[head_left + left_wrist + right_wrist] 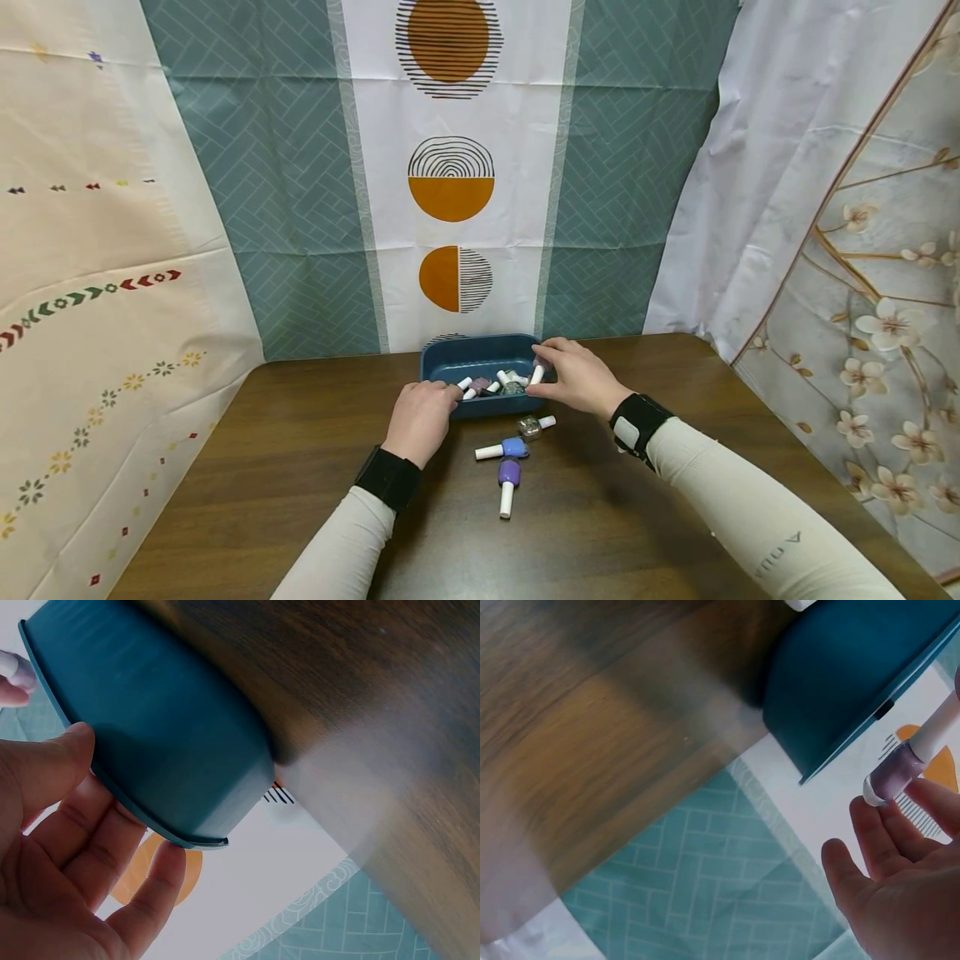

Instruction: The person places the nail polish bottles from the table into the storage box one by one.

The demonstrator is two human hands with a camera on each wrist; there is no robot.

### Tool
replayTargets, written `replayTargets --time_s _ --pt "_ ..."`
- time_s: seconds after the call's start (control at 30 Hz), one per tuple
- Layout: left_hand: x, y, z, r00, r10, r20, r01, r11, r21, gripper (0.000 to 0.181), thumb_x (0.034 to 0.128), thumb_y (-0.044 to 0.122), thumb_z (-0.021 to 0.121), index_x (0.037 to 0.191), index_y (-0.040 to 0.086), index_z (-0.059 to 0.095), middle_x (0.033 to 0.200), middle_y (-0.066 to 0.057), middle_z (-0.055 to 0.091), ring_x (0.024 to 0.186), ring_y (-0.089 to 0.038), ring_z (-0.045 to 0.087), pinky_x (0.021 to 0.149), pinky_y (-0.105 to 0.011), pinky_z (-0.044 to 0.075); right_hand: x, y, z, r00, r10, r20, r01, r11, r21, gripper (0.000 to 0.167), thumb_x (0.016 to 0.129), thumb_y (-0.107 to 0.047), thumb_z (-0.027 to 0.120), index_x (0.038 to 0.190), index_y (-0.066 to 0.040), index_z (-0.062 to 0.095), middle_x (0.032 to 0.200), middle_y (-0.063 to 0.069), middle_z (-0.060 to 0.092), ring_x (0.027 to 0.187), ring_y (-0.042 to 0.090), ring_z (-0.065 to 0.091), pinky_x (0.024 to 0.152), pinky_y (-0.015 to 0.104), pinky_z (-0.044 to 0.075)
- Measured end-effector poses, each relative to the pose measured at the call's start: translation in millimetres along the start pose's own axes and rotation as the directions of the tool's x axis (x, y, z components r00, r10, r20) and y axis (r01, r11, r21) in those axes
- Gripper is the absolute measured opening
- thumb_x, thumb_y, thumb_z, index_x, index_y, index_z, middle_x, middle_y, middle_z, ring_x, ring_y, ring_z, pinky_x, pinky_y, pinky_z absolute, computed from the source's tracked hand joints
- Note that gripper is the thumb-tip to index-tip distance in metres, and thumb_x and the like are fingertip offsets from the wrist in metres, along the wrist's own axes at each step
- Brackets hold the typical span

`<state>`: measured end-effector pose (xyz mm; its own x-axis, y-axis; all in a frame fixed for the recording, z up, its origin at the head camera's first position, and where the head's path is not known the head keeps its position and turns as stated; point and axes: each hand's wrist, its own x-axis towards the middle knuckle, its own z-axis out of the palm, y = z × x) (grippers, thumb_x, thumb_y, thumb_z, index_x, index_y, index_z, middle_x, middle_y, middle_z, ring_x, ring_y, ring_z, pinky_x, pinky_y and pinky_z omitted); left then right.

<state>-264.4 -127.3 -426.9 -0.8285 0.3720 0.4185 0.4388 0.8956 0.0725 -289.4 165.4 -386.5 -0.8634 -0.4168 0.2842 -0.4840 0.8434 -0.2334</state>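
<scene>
My right hand [581, 379] pinches a mauve nail polish bottle [897, 771] with a white cap, just over the right end of the dark blue bin [487, 407]. My left hand [422, 418] grips the bin's rim at its left end; in the left wrist view the thumb lies at the rim and the fingers curl by it. Several nail polish bottles [480, 383] with white caps lie jumbled inside. In front of the bin, on the table, lie a glittery bottle [529, 428], a blue bottle [515, 447] and a purple bottle [509, 473], all on their sides.
The bin stands near the back edge of a brown wooden table [285, 467]. Behind it hangs a patterned curtain [465, 325] with orange circles. Cream cloth [112, 292] hangs at the left and floral cloth [862, 392] at the right.
</scene>
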Motion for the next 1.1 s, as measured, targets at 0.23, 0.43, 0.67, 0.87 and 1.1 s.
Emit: replayTargets --time_s 0.23,0.43,0.67,0.87,1.1 --pt "-0.1 -0.5 1.3 1.0 -0.004 -0.001 0.004 1.0 -0.001 0.015 0.0989 0.01 0.084 0.113 0.014 0.086 0.095 -0.002 0.081 0.089 -0.021 0.074 0.099 -0.05 0.059 9.8 -9.5 7.4 0.999 0.028 0.017 -0.028 1.0 0.005 0.081 0.095 -0.047 0.088 0.155 0.0 0.06 0.153 0.022 0.06 0.141 0.041 0.057 0.121 0.061 0.042" --pt "0.1 -0.1 1.3 1.0 -0.005 0.004 0.005 1.0 0.002 0.016 0.0989 0.011 0.084 0.114 0.015 0.086 0.096 -0.002 0.081 0.089 -0.022 0.074 0.1 -0.05 0.059 18.0 -12.3 15.1 0.998 0.05 0.029 -0.049 0.999 -0.006 0.08 0.096 -0.047 0.086 0.155 0.0 0.06 0.151 0.021 0.06 0.139 0.039 0.058 0.12 0.059 0.043" --pt "0.2 -0.2 1.3 1.0 -0.007 0.014 0.007 1.0 0.002 0.016 0.0992 0.011 0.084 0.114 0.015 0.086 0.097 -0.002 0.081 0.091 -0.022 0.074 0.101 -0.051 0.059 27.4 -14.1 20.5 0.997 0.052 0.065 -0.051 0.998 -0.023 0.078 0.097 -0.047 0.086 0.155 -0.001 0.06 0.15 0.02 0.061 0.136 0.038 0.059 0.121 0.059 0.043" --pt "-0.1 -0.3 1.2 1.0 -0.006 0.011 0.006 1.0 0.007 0.015 0.0993 0.012 0.084 0.114 0.015 0.086 0.097 -0.002 0.081 0.09 -0.022 0.074 0.1 -0.05 0.059 35.6 -14.8 23.6 0.993 0.066 0.101 -0.063 0.997 -0.037 0.075 0.098 -0.047 0.085 0.154 -0.003 0.063 0.146 0.02 0.063 0.132 0.037 0.061 0.119 0.057 0.045" --pt "0.5 -0.1 -0.2 1.0 -0.003 0.014 0.003 1.0 0.008 0.015 0.0998 0.011 0.083 0.114 0.015 0.086 0.096 -0.002 0.081 0.089 -0.022 0.074 0.099 -0.05 0.059 40.8 -15.1 24.4 0.988 0.077 0.136 -0.068 0.995 -0.071 0.073 0.099 -0.048 0.084 0.152 -0.003 0.064 0.14 0.019 0.067 0.129 0.037 0.063 0.118 0.058 0.046"
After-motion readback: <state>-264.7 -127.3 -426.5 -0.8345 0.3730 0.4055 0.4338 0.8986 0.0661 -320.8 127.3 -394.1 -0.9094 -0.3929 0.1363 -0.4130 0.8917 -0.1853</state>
